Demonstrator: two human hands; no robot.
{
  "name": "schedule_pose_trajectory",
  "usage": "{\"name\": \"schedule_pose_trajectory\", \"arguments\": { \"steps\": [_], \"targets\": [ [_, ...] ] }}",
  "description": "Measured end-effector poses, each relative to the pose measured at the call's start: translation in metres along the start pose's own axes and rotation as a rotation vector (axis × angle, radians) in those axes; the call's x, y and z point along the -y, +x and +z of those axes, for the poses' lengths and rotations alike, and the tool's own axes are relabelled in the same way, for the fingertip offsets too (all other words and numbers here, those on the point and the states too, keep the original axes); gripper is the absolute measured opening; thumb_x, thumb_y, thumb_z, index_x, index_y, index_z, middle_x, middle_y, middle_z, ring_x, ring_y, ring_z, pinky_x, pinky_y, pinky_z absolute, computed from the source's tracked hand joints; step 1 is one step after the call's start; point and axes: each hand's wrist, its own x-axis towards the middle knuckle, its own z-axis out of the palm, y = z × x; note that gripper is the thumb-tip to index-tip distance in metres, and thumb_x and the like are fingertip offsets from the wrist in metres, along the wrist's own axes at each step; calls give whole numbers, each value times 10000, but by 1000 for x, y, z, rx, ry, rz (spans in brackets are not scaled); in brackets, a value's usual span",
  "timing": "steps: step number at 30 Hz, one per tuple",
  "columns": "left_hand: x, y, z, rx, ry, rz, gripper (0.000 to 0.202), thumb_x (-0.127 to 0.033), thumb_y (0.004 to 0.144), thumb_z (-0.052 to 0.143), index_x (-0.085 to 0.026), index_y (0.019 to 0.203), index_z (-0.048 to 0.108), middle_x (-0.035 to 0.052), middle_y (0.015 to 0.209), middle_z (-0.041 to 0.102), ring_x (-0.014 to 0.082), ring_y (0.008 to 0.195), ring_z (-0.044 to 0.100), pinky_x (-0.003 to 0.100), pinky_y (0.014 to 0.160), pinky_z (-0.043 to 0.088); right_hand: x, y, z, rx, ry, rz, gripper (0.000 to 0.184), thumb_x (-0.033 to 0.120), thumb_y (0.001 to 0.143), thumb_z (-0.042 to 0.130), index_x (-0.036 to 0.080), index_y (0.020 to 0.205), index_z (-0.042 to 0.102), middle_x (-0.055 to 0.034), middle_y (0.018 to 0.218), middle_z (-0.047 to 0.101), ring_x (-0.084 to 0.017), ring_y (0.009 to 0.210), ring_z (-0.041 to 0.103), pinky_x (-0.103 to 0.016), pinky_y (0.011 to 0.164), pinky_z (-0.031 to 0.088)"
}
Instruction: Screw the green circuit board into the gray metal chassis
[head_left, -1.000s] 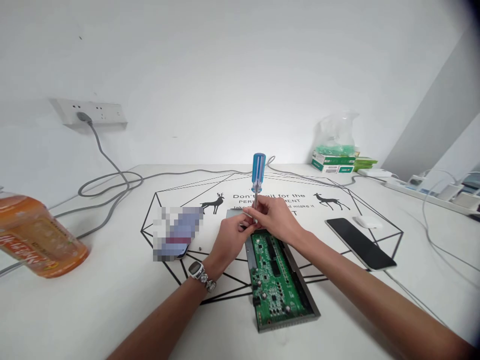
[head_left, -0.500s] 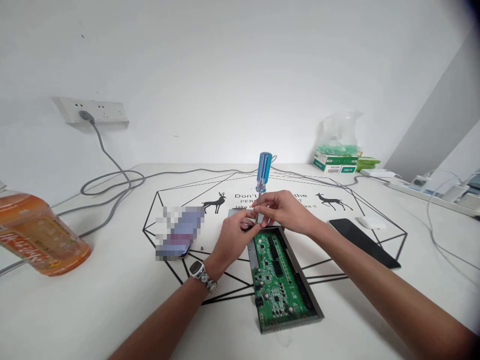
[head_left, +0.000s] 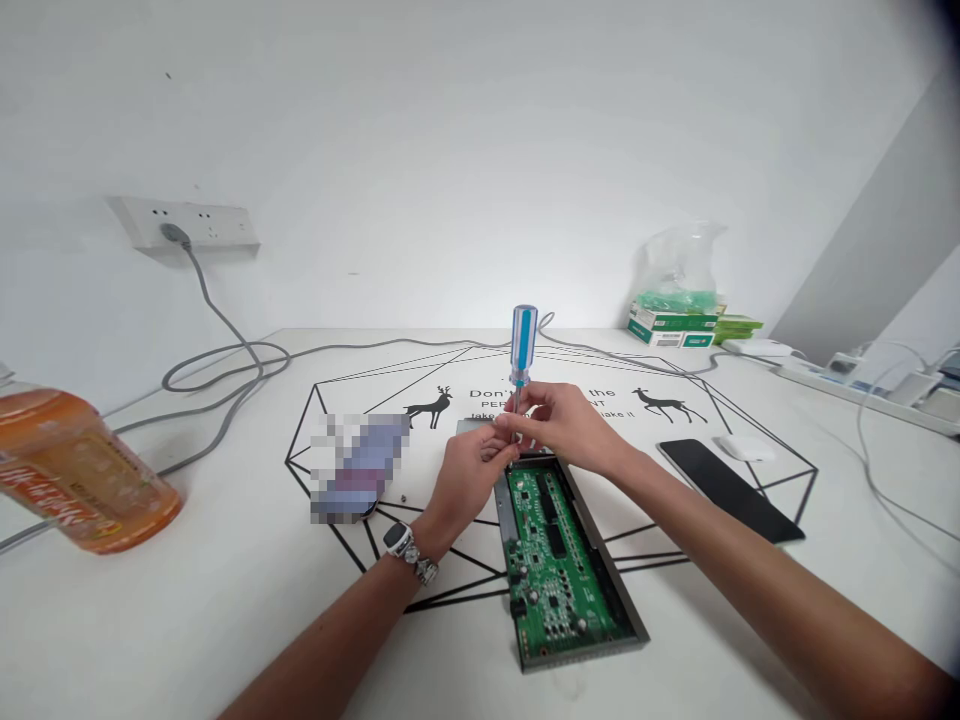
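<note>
A screwdriver with a clear and blue handle stands upright, its shaft pointing down at the far end of an open metal case. Inside that case lies a green circuit board. My right hand is closed round the screwdriver's shaft, below the handle. Beside it, my left hand has its fingers pinched near the shaft's lower end, by the case's far left corner. What these fingers hold is hidden, as is the screwdriver's tip. A grey metal piece shows partly behind my left hand.
A small screw-like part lies near a blurred-out phone on the left. An orange drink bottle stands far left. To the right are a black phone and a white case. Cables, boxes and a power strip are behind.
The screwdriver's handle has turned, showing different stripes, and shifted slightly left. My right hand's fingers have moved a little on the shaft. The case has stayed in place.
</note>
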Motion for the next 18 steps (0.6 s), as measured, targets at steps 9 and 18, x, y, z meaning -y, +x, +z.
{"name": "schedule_pose_trajectory", "arguments": {
  "steps": [9,18],
  "targets": [
    [-4,-1,-6,130,75,80,206,-257,933,494,-178,875,675,48,910,742,189,834,695,295,807,547,4,1,-15,223,150,83,253,329,893,606,159,1063,682,-38,714,721,-157,636,699,-241,532,533],
    [-3,-1,7,-146,152,41,223,-372,811,708,-170,823,615,25,761,700,168,701,675,265,660,544,-1,1,0,-42,16,18,269,432,797,713,179,738,646,-20,633,699,-177,514,683,-296,542,556]
  ]
}}
